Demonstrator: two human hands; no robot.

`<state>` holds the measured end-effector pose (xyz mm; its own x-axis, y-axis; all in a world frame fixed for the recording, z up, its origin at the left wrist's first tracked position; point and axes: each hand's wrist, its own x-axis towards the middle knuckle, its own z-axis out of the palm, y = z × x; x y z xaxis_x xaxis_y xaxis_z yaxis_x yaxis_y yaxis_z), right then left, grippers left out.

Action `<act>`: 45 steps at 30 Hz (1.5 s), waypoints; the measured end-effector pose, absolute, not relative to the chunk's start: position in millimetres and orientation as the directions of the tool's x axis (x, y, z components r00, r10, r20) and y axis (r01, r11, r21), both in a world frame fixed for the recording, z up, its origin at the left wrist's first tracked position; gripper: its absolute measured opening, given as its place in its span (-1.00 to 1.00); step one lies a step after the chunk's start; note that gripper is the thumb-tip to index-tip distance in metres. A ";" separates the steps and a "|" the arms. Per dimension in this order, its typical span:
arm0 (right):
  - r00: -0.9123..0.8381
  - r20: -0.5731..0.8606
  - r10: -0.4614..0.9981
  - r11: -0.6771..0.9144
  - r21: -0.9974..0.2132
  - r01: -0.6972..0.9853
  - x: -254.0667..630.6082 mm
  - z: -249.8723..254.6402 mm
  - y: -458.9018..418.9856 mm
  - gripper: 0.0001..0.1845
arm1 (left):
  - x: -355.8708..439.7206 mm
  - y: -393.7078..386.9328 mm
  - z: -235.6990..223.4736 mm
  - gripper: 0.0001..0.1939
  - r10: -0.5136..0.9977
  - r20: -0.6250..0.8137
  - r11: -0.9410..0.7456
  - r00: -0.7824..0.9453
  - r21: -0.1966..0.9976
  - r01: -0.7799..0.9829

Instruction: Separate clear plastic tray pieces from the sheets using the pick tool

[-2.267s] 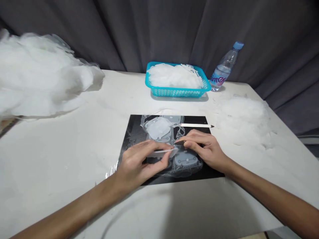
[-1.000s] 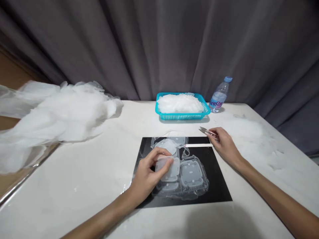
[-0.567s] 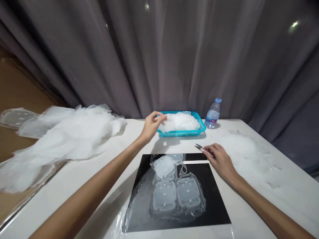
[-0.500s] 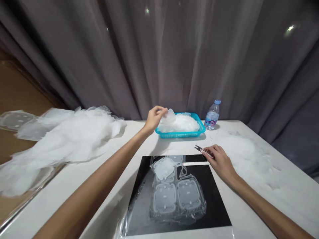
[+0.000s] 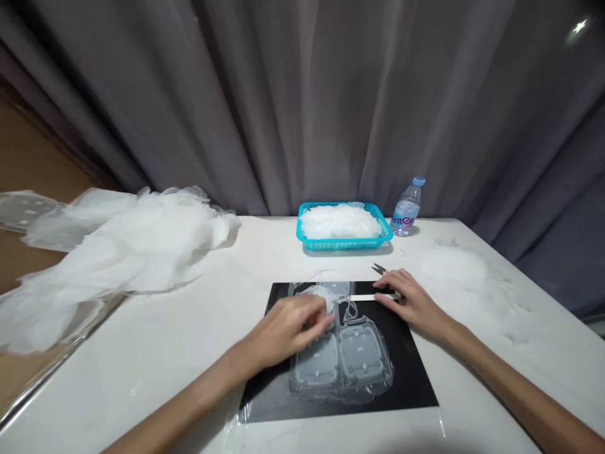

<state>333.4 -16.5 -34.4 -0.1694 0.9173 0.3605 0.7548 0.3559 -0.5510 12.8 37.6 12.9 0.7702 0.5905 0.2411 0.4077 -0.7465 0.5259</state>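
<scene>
My left hand (image 5: pixel 297 328) is over the black mat (image 5: pixel 401 384), fingers bent and thumb apart from them, with nothing visible in it. Its fingers partly cover a whitish translucent piece (image 5: pixel 326 295). Beneath and beside it lie clear plastic shapes with rounded-square panels (image 5: pixel 362 350), in a thin clear film. My right hand (image 5: pixel 406 299) is at the mat's far right corner, thumb and forefinger apart around the end of a white pen (image 5: pixel 368 297), whose tip is hidden. Just beyond its fingers are small thread snips (image 5: pixel 379 269), blades showing, handles mostly hidden.
A turquoise basket (image 5: pixel 347 244) heaped with white translucent pieces stands at the back. Right of it is a water bottle (image 5: pixel 406 208). A large heap of whitish pieces (image 5: pixel 142 239) overhangs the table's left edge. More thin white material (image 5: pixel 454 268) lies at right.
My left hand carried a translucent piece to the basket, let go of it and came back over the mat. My right hand, earlier holding the snips, is now spread by the pen with them beyond its fingers.
</scene>
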 end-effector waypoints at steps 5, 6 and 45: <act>-0.267 0.210 0.941 0.339 -0.611 0.716 332.1 -33.6 -18.5 -0.77 | -11.9 43.0 4.0 -0.78 0.502 0.255 -0.853 0.826 0.305 0.424; -0.269 0.198 0.942 0.334 -0.615 0.714 333.0 -34.9 -18.0 -0.77 | -15.0 50.3 2.3 -0.77 0.500 0.275 -0.859 0.821 0.276 0.431; 0.080 0.178 0.981 0.042 -0.594 0.804 280.2 -26.0 4.3 -0.74 | -12.1 36.3 -7.1 -0.77 0.436 0.194 -0.827 0.879 0.472 0.306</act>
<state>280.2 4.3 -26.0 0.0798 0.9808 0.1779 0.8037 0.0423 -0.5936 -12.1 36.3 -7.1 0.8789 0.4358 0.1940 0.3057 -0.8267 0.4724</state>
